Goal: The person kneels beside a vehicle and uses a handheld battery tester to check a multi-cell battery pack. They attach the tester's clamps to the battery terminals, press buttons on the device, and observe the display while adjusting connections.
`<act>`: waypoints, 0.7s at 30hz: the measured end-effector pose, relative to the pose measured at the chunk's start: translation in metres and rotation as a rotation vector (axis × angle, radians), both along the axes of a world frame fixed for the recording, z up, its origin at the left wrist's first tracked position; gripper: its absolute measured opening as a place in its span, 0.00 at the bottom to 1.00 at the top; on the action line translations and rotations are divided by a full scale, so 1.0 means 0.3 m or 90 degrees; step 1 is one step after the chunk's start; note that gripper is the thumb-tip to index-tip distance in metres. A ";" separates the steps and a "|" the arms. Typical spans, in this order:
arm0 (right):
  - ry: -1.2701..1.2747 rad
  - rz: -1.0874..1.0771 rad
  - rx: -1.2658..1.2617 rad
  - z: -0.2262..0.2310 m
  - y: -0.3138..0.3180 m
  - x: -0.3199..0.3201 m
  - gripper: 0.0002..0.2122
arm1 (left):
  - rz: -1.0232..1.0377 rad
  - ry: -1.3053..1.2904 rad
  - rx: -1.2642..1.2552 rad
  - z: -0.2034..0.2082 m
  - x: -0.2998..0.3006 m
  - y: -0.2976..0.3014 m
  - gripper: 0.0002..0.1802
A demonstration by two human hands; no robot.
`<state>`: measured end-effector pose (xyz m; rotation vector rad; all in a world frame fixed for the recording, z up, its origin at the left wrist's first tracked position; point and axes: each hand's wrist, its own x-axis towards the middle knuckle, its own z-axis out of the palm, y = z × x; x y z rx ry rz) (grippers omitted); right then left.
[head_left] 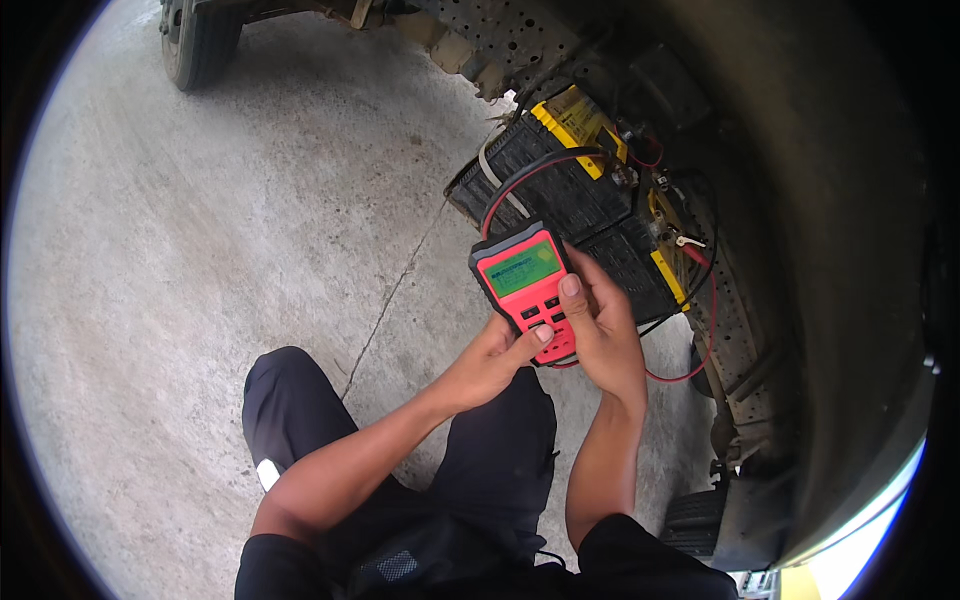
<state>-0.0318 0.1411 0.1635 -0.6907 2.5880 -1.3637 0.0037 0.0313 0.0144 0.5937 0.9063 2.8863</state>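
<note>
A red and black handheld battery tester (pixel 553 345) with a lit green screen is held between my two hands in front of my knees. My left hand (pixel 490 362) grips its lower left side, the thumb lying on the keypad. Around the right side is my right hand (pixel 605 325), its thumb near the upper buttons. A red and black cable (pixel 520 180) leaves the tester's top and arches to the batteries. Just beyond stand two black batteries (pixel 575 195) with yellow trim. A red-handled clamp (pixel 692 248) sits at the nearer battery's terminal end.
The vehicle's perforated metal frame (pixel 510 40) runs past the batteries, with a dark curved body panel (pixel 850 250) along the right. A tyre (pixel 200 45) stands at the far left. A thin red lead (pixel 712 340) hangs below the batteries. Grey concrete floor (pixel 200 250) spreads leftward.
</note>
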 end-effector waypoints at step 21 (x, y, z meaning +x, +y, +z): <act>-0.014 0.124 -0.027 -0.102 0.100 -0.028 0.35 | -0.010 -0.005 -0.042 -0.040 -0.006 -0.001 0.40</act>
